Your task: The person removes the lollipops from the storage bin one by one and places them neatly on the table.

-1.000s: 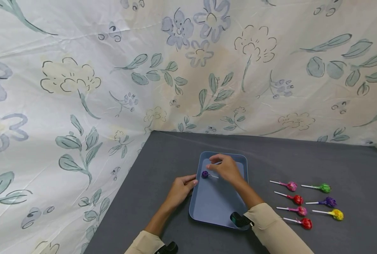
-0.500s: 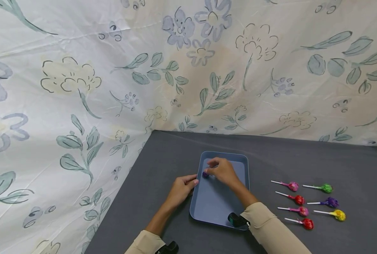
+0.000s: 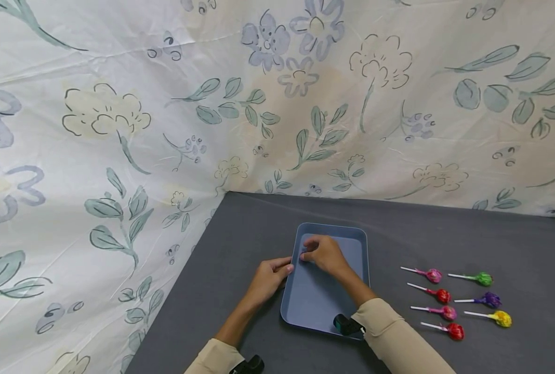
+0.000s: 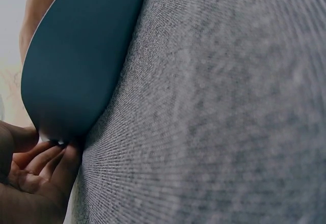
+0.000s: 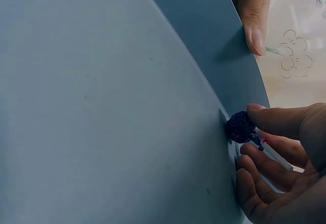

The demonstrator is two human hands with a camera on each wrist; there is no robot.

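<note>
A blue rectangular tray (image 3: 321, 306) lies on the dark grey cloth. At its left rim, my left hand (image 3: 264, 281) holds the edge, thumb at the rim and fingers tucked beneath, as the left wrist view shows. Over the upper left of the tray, my right hand (image 3: 326, 255) pinches a dark purple lollipop (image 5: 240, 127) by its wrapped head. In the right wrist view my thumb (image 5: 277, 119) lies on the head, fingers come from the other side, and the white stick points back toward the palm. The head view has this lollipop mostly hidden behind the hand.
Right of the tray lie several lollipops in two columns: pink, red, green, a purple one (image 3: 490, 299) and a yellow one (image 3: 502, 318), with sticks pointing left. A floral curtain (image 3: 277, 104) hangs behind and left of the grey cloth (image 3: 399, 223).
My right hand has come down onto the purple lollipop in the tray, its fingers closing round the head. My left hand keeps its place at the rim.
</note>
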